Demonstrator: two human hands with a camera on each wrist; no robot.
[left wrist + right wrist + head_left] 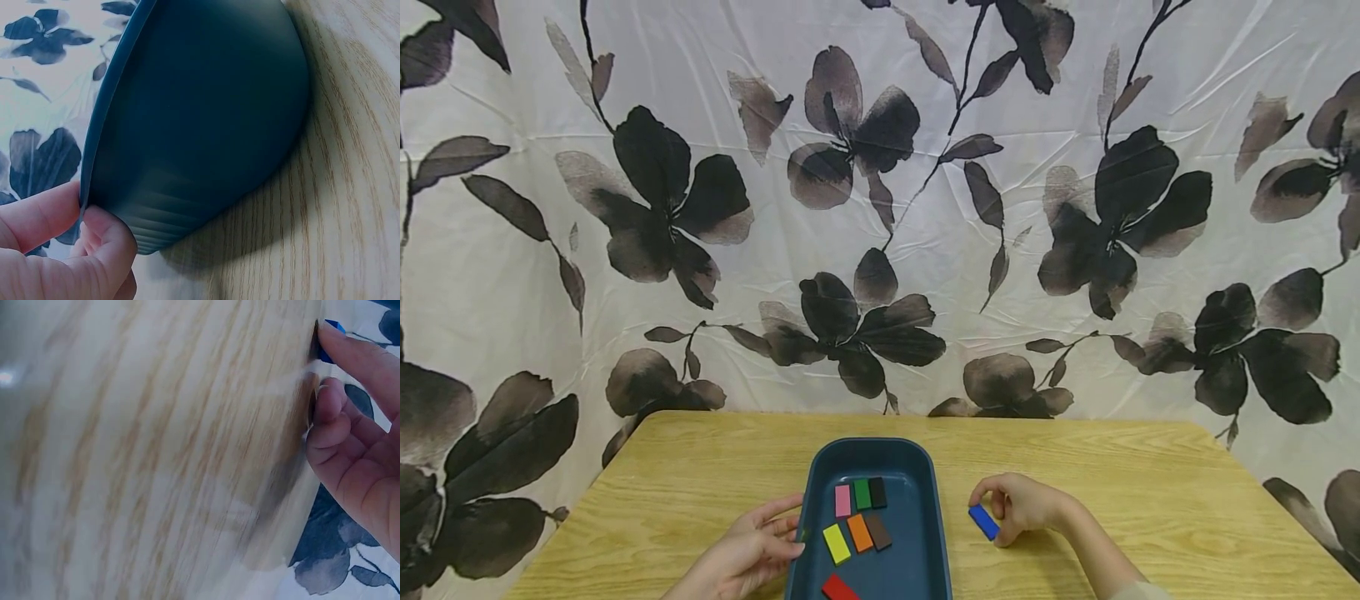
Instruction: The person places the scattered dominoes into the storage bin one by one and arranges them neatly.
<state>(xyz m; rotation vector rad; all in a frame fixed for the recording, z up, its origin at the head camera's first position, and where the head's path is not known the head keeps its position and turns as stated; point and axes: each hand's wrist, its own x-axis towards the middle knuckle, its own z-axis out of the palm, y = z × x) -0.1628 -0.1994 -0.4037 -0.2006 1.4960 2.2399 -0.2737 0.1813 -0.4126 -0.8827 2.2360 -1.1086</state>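
Observation:
A dark blue tray [916,533] with rounded corners lies on the table in the head view. My left hand [747,550] pinches its left rim between thumb and fingers; the left wrist view shows this grip on the tray [206,112] up close. To the right of the tray, my right hand [1033,504] holds a blue rectangular block [983,522] between thumb and fingers, at or just above the tabletop. Only a bit of that block [326,355] shows beyond the thumb in the right wrist view.
Several coloured blocks lie in the tray: pink [843,501], green [862,493], black [877,492], yellow [837,544], orange [860,532], brown [877,532] and red [839,587]. Behind the wooden table [715,467] hangs a floral cloth [970,250].

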